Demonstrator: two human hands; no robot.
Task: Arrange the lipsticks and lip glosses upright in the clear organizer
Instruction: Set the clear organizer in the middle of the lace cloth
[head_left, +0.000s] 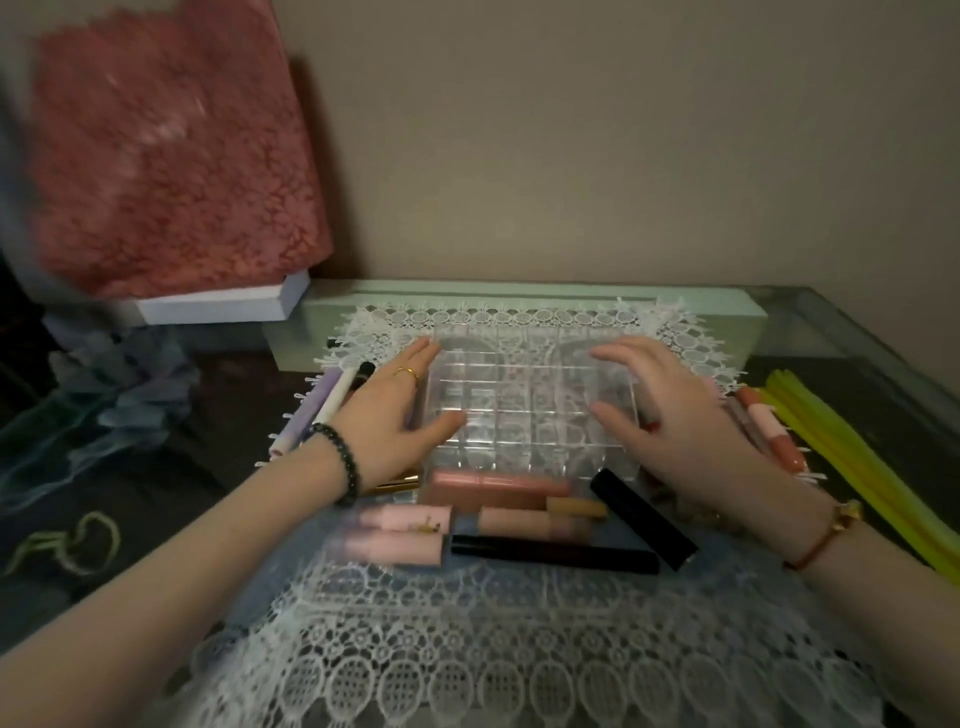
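Acrylic, clear and ridged into a grid of small square cells, the organizer (530, 400) stands on a white lace cloth (467, 649) spread over the glass tabletop (857, 332). No tube can be made out in its cells.

The left hand (395, 410) lies against its left wall, fingers (421, 353) straight and together, thumb reaching across the near corner. The right hand (670, 415) rests on its right side, fingers loosely apart and barely bent over the top edge, thumb laid on the rim. A black beaded bracelet (340, 462) rings the left wrist and a red cord bracelet (826, 540) the right.

Just in front of the organizer the lipsticks lie flat:
- a smooth rose-pink tube (498, 486) touching its front wall;
- two pale pink tubes (400, 532), side by side;
- a nude tube with a tan cap (540, 517);
- a long slim black tube (553, 553);
- a squared black case (644, 519), lying at an angle.

Left of the organizer lie lilac and white tubes (322, 410); to the right, coral gloss tubes (774, 431) beside a bundle of yellow-green sticks (852, 467). Red lacy fabric (171, 156) sits blurred at upper left.
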